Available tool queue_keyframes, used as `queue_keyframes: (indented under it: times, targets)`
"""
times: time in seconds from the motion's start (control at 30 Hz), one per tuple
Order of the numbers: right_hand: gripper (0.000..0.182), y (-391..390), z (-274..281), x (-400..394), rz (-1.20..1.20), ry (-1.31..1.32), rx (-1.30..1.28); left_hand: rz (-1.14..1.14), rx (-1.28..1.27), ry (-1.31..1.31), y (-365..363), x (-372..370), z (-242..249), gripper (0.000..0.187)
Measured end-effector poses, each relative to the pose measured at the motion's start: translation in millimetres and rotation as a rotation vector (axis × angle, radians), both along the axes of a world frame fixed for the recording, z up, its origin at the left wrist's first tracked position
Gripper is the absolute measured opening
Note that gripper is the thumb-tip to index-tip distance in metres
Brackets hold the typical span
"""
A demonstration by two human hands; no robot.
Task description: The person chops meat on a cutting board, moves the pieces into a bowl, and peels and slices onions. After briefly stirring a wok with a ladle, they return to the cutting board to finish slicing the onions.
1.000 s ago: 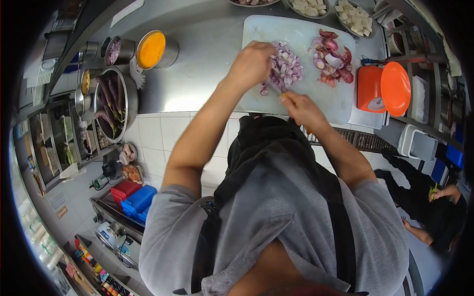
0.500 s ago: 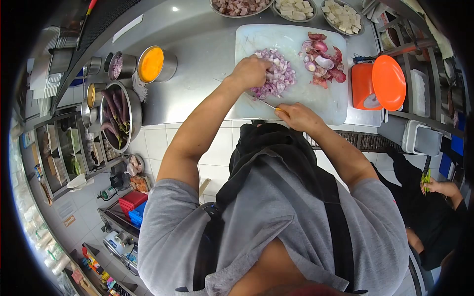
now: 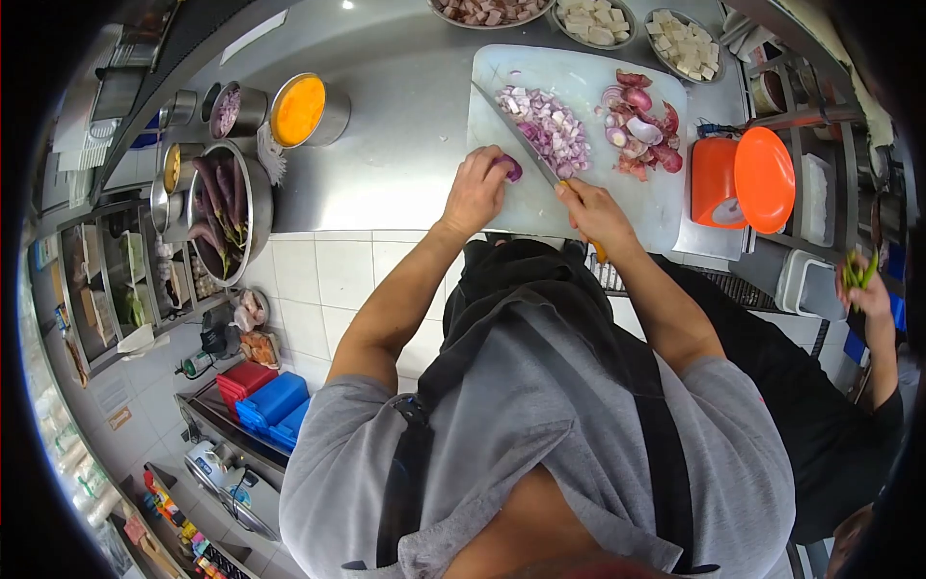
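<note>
My left hand is closed around a piece of red onion at the left edge of the white cutting board. In my right hand is a knife with a yellow handle; its blade points up and to the left, lying along the near side of a heap of chopped red onion. Onion peels and larger onion pieces lie on the board's right part.
Bowls of white cubes and pinkish cubes stand behind the board. An orange scale is at right. Left are a pot of orange liquid and a bowl of eggplants. Another person's hand holds green pods.
My left hand has left the chopped heap, moving toward me and left, and now holds an onion piece. The knife has swung up beside the heap. The other person has moved closer.
</note>
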State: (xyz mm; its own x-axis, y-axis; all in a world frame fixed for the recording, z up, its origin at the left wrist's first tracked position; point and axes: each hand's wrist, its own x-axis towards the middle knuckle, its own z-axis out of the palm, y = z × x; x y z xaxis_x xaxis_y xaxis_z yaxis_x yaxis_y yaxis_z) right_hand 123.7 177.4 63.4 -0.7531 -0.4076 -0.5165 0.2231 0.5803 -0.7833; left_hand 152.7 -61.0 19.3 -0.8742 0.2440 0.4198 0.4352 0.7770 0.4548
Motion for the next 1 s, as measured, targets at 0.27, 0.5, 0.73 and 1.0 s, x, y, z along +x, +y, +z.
queue_keyframes:
  times: [0.27,0.5,0.73,1.0]
  targets:
    - [0.036,5,12,20,0.108,0.158,0.046,0.299,0.32,-0.232,-4,17,3,0.029]
    - [0.031,6,15,20,0.21,0.281,0.076,0.252,0.276,-0.263,-7,3,4,0.026]
    - [0.029,12,35,14,0.31,0.273,0.07,0.255,0.258,-0.289,-7,3,11,0.025]
    - [0.027,-29,-13,-7,0.291,0.337,0.015,0.283,0.28,-0.24,-8,5,6,0.023]
